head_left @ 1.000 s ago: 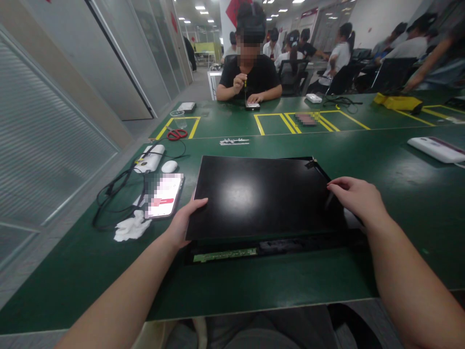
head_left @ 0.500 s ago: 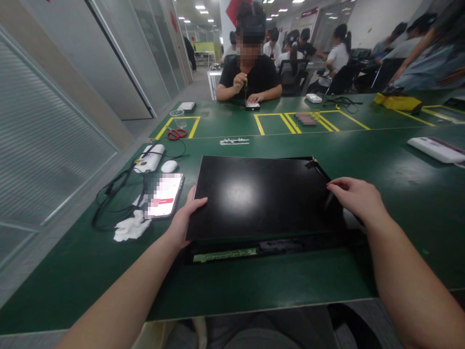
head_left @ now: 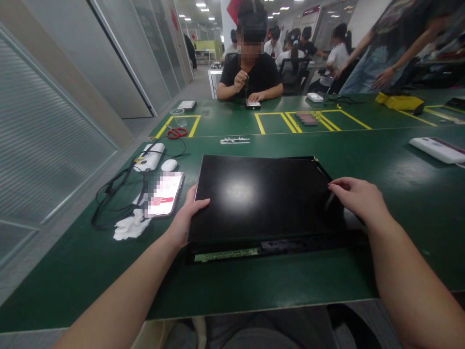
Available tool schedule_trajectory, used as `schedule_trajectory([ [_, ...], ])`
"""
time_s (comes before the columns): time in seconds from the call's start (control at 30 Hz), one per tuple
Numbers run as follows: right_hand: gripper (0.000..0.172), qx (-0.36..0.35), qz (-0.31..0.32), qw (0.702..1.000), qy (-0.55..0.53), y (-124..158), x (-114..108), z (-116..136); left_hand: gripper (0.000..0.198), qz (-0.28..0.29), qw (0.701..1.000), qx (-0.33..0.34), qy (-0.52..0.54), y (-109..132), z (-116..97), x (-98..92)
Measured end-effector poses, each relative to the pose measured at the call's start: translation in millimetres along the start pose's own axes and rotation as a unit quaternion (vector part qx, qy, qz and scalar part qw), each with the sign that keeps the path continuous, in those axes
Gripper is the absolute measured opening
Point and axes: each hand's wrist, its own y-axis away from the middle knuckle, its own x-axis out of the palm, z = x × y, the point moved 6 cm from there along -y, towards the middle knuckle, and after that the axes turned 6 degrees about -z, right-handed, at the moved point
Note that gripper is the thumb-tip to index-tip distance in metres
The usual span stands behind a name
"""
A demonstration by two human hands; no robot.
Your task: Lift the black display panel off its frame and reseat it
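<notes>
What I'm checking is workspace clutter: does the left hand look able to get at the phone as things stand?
Probably yes: the phone lies close beside the left hand, nothing visible between, though that hand must likely first let go of the black screen it holds.

Pretty big open office, green bench (head_left: 261, 283) up front. Ribbed glass partition (head_left: 43, 126) on left, grey floor (head_left: 198, 81) running back, bright ceiling lights (head_left: 201, 5), white pillar (head_left: 225, 31), red decoration (head_left: 233, 9) on it.
</notes>
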Motion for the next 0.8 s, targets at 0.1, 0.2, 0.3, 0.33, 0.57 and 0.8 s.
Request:
schedule_trajectory([
  [0.1, 0.035, 0.005, 0.007, 1.0, 0.002, 0.0, 0.0, 0.4, 0.083, -0.022, 1.0, 0.0, -0.014, 0.6, -1.4, -2.1],
  [0.2, 0.036, 0.005, 0.007, 1.0, 0.005, 0.0, 0.5, 0.4, 0.079, -0.031, 0.999, 0.004, -0.02, 0.7, -2.1, -2.5],
  [0.3, 0.036, 0.0, 0.002, 1.0, 0.008, 0.2, 0.2, 0.8, 0.074, -0.031, 0.999, 0.009, -0.025, 0.4, -2.3, -2.4],
  [0.33, 0.036, -0.001, 0.002, 1.0, 0.008, 0.4, 0.0, 0.9, 0.073, -0.028, 0.999, 0.008, -0.024, 0.4, -2.2, -2.2],
  [0.57, 0.033, -0.005, 0.0, 1.0, 0.003, 0.9, -3.2, 3.5, 0.071, -0.016, 1.0, -0.011, -0.017, 1.8, -2.8, -0.3],
  [0.8, 0.034, -0.005, 0.003, 1.0, 0.009, 0.1, -1.0, 0.7, 0.064, -0.016, 1.0, -0.012, -0.015, 2.4, -3.5, 1.0],
])
